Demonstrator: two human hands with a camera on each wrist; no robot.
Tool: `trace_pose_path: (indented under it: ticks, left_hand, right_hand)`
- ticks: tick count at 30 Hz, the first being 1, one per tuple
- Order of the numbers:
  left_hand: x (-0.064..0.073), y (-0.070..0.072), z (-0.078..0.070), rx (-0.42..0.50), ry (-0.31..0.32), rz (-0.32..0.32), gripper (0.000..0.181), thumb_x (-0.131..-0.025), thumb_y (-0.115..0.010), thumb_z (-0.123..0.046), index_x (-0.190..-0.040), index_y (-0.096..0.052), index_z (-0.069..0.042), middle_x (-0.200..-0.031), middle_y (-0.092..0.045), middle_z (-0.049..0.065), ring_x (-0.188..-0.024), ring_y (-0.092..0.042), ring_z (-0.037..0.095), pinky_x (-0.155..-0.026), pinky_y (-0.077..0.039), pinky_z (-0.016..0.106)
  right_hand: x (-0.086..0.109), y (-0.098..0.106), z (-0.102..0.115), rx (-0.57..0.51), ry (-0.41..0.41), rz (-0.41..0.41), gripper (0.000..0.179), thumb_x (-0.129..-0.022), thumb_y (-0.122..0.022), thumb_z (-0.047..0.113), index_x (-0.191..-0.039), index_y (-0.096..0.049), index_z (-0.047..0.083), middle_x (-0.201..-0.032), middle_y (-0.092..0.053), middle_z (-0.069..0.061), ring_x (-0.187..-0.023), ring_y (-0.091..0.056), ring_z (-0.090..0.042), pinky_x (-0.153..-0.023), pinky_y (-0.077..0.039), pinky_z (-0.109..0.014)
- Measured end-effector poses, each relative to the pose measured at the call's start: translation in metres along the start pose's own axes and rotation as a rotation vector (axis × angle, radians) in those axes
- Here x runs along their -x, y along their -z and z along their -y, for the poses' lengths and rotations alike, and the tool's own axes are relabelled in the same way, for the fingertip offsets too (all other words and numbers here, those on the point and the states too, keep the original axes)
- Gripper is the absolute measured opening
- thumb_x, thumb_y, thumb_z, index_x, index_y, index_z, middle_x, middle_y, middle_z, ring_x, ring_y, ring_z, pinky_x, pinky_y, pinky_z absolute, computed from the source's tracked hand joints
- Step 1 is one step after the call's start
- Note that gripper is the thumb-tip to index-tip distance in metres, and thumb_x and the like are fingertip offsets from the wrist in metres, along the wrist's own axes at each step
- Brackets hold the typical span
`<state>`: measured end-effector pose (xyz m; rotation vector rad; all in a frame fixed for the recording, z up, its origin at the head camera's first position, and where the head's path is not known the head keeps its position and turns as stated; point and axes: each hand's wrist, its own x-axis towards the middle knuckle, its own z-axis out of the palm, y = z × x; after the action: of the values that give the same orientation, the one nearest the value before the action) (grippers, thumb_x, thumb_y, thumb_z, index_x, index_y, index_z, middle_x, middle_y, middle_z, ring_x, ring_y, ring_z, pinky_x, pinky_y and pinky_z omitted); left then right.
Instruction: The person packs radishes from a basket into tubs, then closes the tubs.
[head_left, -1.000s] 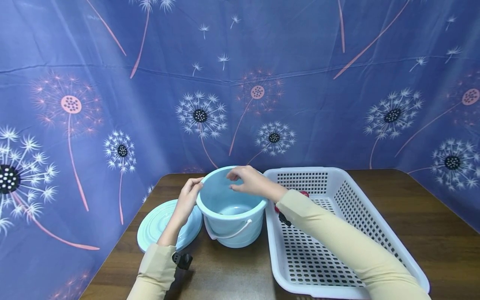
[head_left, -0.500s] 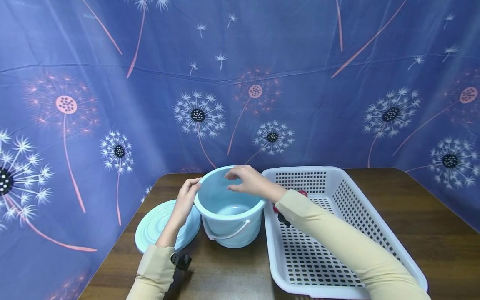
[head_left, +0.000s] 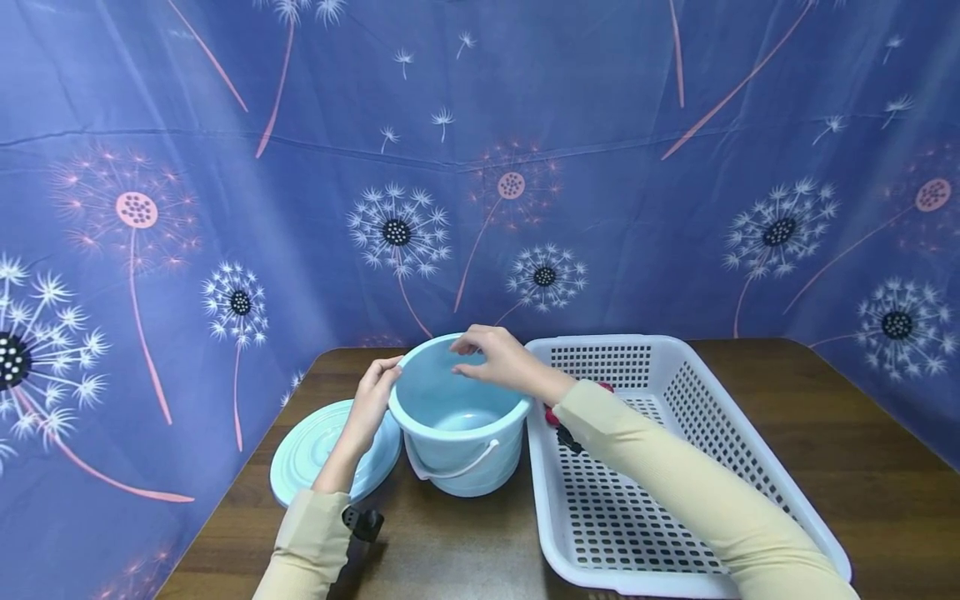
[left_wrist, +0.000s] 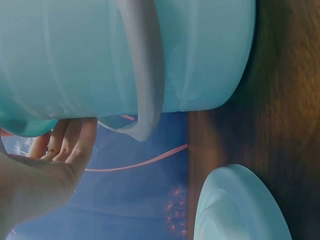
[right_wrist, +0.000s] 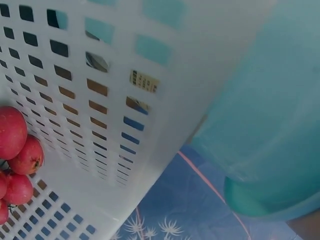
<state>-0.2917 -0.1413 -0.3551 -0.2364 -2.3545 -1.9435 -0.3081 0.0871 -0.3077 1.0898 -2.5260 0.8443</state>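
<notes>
A light-blue bucket (head_left: 457, 454) stands upright on the table, its mouth uncovered and its pale handle (left_wrist: 150, 65) hanging down the near side. My left hand (head_left: 372, 396) grips the bucket's left rim, with fingers against the outside wall in the left wrist view. Over the right part of the opening is my right hand (head_left: 501, 362), its fingers bent and thumb apart, nothing visible between them. Left of the bucket lies its round light-blue lid (head_left: 303, 442), partly behind my left forearm.
Close on the right is a white perforated basket (head_left: 546, 525), crossed by my right sleeve. Several round red fruits (right_wrist: 12, 135) lie inside, mostly hidden in the head view. A blue dandelion-print cloth (head_left: 645, 225) hangs behind the brown wooden table (head_left: 450, 558).
My right hand has risen very slightly above the bucket. My left hand keeps its hold on the rim; the bucket, lid and basket stay in place.
</notes>
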Motion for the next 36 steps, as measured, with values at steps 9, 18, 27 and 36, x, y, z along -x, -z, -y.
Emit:
trace_pose_path:
  ticks: [9,18,27,36]
  left_hand:
    - [0.000,-0.003,0.001,0.009,-0.005,0.003,0.037,-0.099,-0.039,-0.022,-0.129,-0.044,-0.001,-0.141,-0.043,0.014,-0.126,-0.044,0.029,-0.095,-0.039,0.036]
    - [-0.001,-0.002,-0.002,0.000,-0.011,-0.003,0.038,-0.099,-0.039,-0.023,-0.130,-0.044,-0.001,-0.141,-0.044,0.014,-0.127,-0.043,0.028,-0.097,-0.037,0.040]
    - [0.000,0.001,-0.002,0.001,-0.011,0.008,0.039,-0.100,-0.039,-0.024,-0.131,-0.043,-0.001,-0.142,-0.042,0.013,-0.128,-0.041,0.027,-0.099,-0.036,0.041]
    - [0.002,0.001,-0.001,0.024,-0.005,0.001,0.039,-0.100,-0.039,-0.024,-0.131,-0.043,-0.001,-0.144,-0.041,0.013,-0.130,-0.040,0.027,-0.101,-0.034,0.043]
  right_hand:
    - [0.012,0.017,-0.001,-0.008,-0.005,-0.024,0.027,-0.082,-0.072,0.019,-0.105,-0.068,0.005,-0.101,-0.064,-0.009,-0.096,-0.062,-0.024,-0.085,-0.051,-0.036]
    - [0.028,0.037,-0.012,0.017,-0.038,-0.042,0.025,-0.083,-0.071,0.017,-0.105,-0.068,0.005,-0.101,-0.064,-0.010,-0.093,-0.061,-0.025,-0.079,-0.052,-0.036]
    - [0.048,0.050,-0.026,0.082,-0.102,-0.066,0.020,-0.088,-0.065,0.016,-0.104,-0.069,0.006,-0.100,-0.065,-0.007,-0.093,-0.063,-0.024,-0.079,-0.052,-0.036]
    - [0.073,0.061,-0.039,0.124,-0.156,-0.058,0.020,-0.088,-0.065,0.018,-0.105,-0.068,0.007,-0.102,-0.065,-0.008,-0.093,-0.062,-0.021,-0.081,-0.052,-0.036]
